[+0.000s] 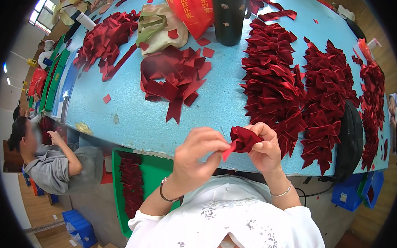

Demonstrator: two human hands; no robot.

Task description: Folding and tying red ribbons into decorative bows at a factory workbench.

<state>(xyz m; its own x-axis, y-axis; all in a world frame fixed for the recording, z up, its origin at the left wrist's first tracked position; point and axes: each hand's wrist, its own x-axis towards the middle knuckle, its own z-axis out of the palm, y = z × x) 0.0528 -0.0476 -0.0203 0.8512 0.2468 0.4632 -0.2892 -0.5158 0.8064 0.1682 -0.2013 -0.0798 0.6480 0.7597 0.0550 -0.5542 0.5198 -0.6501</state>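
One red ribbon piece (243, 139) pinched between both hands (196, 153).

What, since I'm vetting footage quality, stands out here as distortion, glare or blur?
Head view: the edges of the blue table bow, and black rings the picture; head view: the window at upper left looks washed-out white; head view: the left hand seems slightly soft, perhaps from motion, while the red bow looks fairly crisp.
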